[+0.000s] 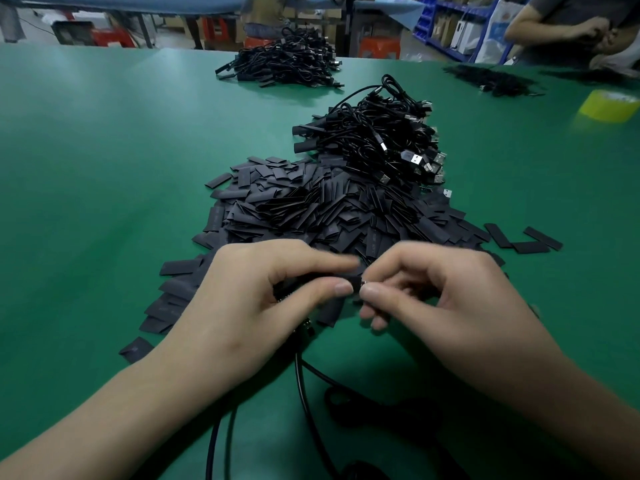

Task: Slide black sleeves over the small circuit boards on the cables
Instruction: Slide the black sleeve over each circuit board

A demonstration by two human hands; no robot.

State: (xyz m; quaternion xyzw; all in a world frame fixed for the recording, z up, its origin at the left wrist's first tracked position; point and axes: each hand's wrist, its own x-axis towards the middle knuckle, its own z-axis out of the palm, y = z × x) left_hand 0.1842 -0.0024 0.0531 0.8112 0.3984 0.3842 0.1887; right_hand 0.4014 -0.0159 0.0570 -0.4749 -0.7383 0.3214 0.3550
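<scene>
My left hand (263,292) pinches a black sleeve (349,279) between thumb and forefinger, low in the middle of the view. My right hand (436,289) meets it from the right, thumb and forefinger pinching a small metal-tipped cable end (364,285) at the sleeve's mouth. The circuit board itself is hidden by my fingers. A black cable (304,386) hangs from under my hands and runs toward me over the green table (104,202). Just beyond my hands lies a big heap of loose black sleeves (325,209).
Behind the sleeves is a tangle of black USB cables (384,143); a second cable pile (287,64) lies farther back. A yellow tape roll (606,107) sits at the right edge. Another person's arms (568,29) work over a dark pile (491,79) at far right.
</scene>
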